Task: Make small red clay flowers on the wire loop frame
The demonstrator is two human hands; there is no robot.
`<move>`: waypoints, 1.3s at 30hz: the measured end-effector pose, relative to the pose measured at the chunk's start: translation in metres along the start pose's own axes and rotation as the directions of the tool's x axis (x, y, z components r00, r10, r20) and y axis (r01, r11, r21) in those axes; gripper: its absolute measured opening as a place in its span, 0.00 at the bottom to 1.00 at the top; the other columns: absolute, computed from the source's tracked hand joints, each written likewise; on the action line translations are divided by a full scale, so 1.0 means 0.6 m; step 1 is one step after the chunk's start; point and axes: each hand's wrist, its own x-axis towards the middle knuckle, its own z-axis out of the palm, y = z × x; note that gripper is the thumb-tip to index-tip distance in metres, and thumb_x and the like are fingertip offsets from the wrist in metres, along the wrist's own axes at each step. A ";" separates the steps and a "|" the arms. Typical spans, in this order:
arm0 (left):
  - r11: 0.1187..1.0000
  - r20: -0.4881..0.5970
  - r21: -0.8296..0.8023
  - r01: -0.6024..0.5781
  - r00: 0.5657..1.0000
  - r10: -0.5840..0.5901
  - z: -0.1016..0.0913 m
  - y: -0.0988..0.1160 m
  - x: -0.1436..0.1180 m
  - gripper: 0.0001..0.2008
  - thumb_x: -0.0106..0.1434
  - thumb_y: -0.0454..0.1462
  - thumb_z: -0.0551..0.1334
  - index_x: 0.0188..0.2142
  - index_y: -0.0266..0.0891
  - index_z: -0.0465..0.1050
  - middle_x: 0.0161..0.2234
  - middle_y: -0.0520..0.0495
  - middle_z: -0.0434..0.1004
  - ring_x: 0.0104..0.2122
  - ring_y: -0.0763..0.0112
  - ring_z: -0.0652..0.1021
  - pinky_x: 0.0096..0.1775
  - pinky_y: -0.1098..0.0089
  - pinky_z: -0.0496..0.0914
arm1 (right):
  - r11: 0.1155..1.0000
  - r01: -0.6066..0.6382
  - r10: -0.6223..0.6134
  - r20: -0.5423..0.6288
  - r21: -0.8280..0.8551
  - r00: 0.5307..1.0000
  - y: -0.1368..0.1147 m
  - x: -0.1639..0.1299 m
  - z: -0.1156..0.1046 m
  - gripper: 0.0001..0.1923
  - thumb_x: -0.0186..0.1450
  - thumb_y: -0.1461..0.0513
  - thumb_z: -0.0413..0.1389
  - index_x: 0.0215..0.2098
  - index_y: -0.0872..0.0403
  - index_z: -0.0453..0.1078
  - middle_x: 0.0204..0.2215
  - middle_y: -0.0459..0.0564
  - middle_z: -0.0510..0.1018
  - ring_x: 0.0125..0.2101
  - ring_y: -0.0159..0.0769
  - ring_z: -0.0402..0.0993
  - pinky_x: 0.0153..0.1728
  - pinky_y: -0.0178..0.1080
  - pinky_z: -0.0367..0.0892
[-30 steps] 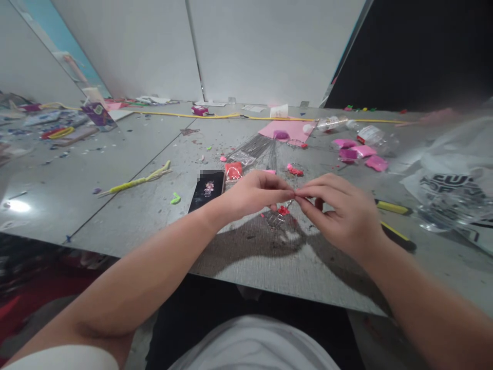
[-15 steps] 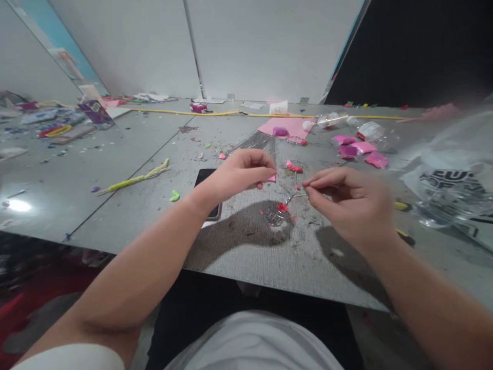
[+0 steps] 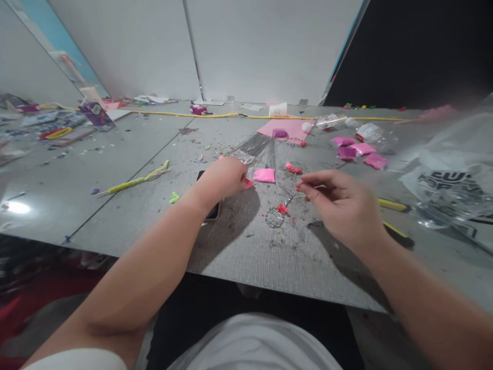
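Observation:
My left hand (image 3: 228, 177) is lowered to the table with its fingers curled, mostly hidden behind its back, at a small coral-red lump of clay (image 3: 249, 183). To the right, my right hand (image 3: 333, 198) hovers with thumb and forefinger pinched; whatever they hold is too small to make out. Below its fingertips lies a bent wire ring (image 3: 274, 218) with a red clay flower (image 3: 282, 208) on it. Another wire ring with red clay pieces (image 3: 295, 168) lies just beyond. A pink packet (image 3: 264, 175) rests between the hands.
A phone (image 3: 213, 211) lies partly under my left wrist. Behind are a bundle of thin wires (image 3: 250, 146) and a pink sheet (image 3: 287, 126). Pink packets (image 3: 363, 148), yellow-black cutters (image 3: 395, 205) and a plastic bag (image 3: 449, 177) lie right. A yellow-green twisted strip (image 3: 133, 182) lies left.
My left hand has moved left and down to the coral-red clay, uncovering the pink packet. My right hand has shifted slightly left, still pinched.

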 end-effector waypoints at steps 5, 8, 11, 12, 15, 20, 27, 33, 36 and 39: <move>0.999 0.027 0.045 0.017 0.999 -0.018 -0.012 0.013 -0.016 0.19 0.69 0.47 0.59 0.34 0.36 0.81 0.37 0.36 0.81 0.34 0.58 0.79 0.35 0.65 0.67 | 1.000 0.006 -0.007 0.017 0.007 1.000 0.000 0.003 0.002 0.06 0.63 0.60 0.68 0.39 0.48 0.80 0.34 0.47 0.85 0.32 0.38 0.83 0.37 0.42 0.79; 0.997 0.017 0.052 0.056 0.998 -0.057 -0.006 0.019 -0.013 0.19 0.69 0.48 0.59 0.36 0.36 0.81 0.38 0.36 0.81 0.37 0.56 0.80 0.36 0.66 0.69 | 1.000 0.007 -0.007 0.011 -0.009 1.000 0.003 0.004 0.002 0.07 0.62 0.56 0.68 0.37 0.49 0.79 0.31 0.47 0.84 0.30 0.39 0.82 0.34 0.43 0.78; 0.996 0.006 0.039 0.082 0.997 -0.082 0.005 0.027 -0.007 0.17 0.68 0.46 0.61 0.38 0.35 0.81 0.42 0.34 0.81 0.40 0.54 0.80 0.38 0.65 0.70 | 0.999 0.027 -0.027 0.008 -0.020 1.000 0.007 0.005 0.002 0.06 0.67 0.56 0.65 0.37 0.49 0.79 0.28 0.46 0.82 0.27 0.37 0.80 0.30 0.41 0.76; 0.996 0.004 0.032 0.087 0.996 -0.088 0.008 0.029 -0.006 0.16 0.67 0.45 0.61 0.39 0.34 0.81 0.43 0.33 0.81 0.41 0.53 0.80 0.38 0.64 0.70 | 0.999 0.033 -0.033 0.009 -0.011 0.999 0.007 0.005 0.003 0.06 0.68 0.56 0.64 0.38 0.49 0.79 0.28 0.46 0.82 0.27 0.36 0.80 0.30 0.40 0.75; 0.995 -0.003 -0.002 0.103 0.995 -0.103 0.013 0.026 -0.002 0.15 0.67 0.44 0.62 0.39 0.34 0.81 0.41 0.34 0.81 0.40 0.53 0.80 0.39 0.63 0.70 | 0.998 0.012 -0.013 0.013 0.070 1.000 0.007 0.006 0.006 0.05 0.67 0.57 0.64 0.40 0.49 0.78 0.29 0.46 0.82 0.27 0.36 0.81 0.30 0.40 0.77; 0.993 -0.041 -0.058 0.100 0.994 -0.103 0.007 0.007 0.000 0.15 0.63 0.46 0.66 0.35 0.35 0.80 0.30 0.40 0.78 0.35 0.56 0.79 0.37 0.64 0.68 | 0.989 0.002 -0.002 -0.001 0.150 1.000 0.009 0.007 0.007 0.09 0.65 0.59 0.67 0.43 0.47 0.78 0.31 0.45 0.83 0.30 0.36 0.81 0.31 0.39 0.78; 0.664 -0.027 -0.741 -0.097 0.993 0.116 -0.003 0.055 -0.023 0.16 0.67 0.48 0.64 0.31 0.37 0.77 0.28 0.47 0.79 0.28 0.70 0.77 0.32 0.69 0.69 | 0.963 0.267 -0.267 -0.014 0.037 0.964 -0.011 -0.008 0.012 0.06 0.68 0.61 0.64 0.44 0.46 0.77 0.35 0.48 0.82 0.35 0.39 0.80 0.40 0.45 0.77; 0.153 0.180 -0.980 0.127 0.896 0.406 -0.008 0.086 -0.041 0.07 0.68 0.38 0.64 0.39 0.35 0.78 0.37 0.46 0.82 0.32 0.73 0.82 0.38 0.70 0.78 | 0.883 0.456 -0.466 0.085 0.111 0.881 -0.021 -0.011 0.013 0.12 0.68 0.69 0.60 0.44 0.45 0.75 0.37 0.48 0.83 0.38 0.40 0.80 0.41 0.48 0.77; 0.097 0.153 -0.988 0.124 0.903 0.402 -0.014 0.082 -0.044 0.07 0.68 0.37 0.64 0.37 0.35 0.78 0.36 0.46 0.82 0.30 0.75 0.81 0.36 0.73 0.77 | 0.886 0.443 -0.456 0.079 0.138 0.887 -0.022 -0.011 0.008 0.13 0.68 0.70 0.60 0.44 0.44 0.76 0.37 0.48 0.83 0.38 0.40 0.80 0.40 0.47 0.77; 0.022 0.108 -0.994 0.109 0.903 0.415 -0.013 0.077 -0.045 0.07 0.68 0.37 0.66 0.36 0.34 0.79 0.34 0.47 0.82 0.29 0.76 0.81 0.34 0.74 0.77 | 0.881 0.444 -0.459 0.069 0.162 0.886 -0.026 -0.013 0.005 0.13 0.68 0.69 0.61 0.45 0.44 0.76 0.37 0.48 0.84 0.38 0.40 0.81 0.40 0.47 0.78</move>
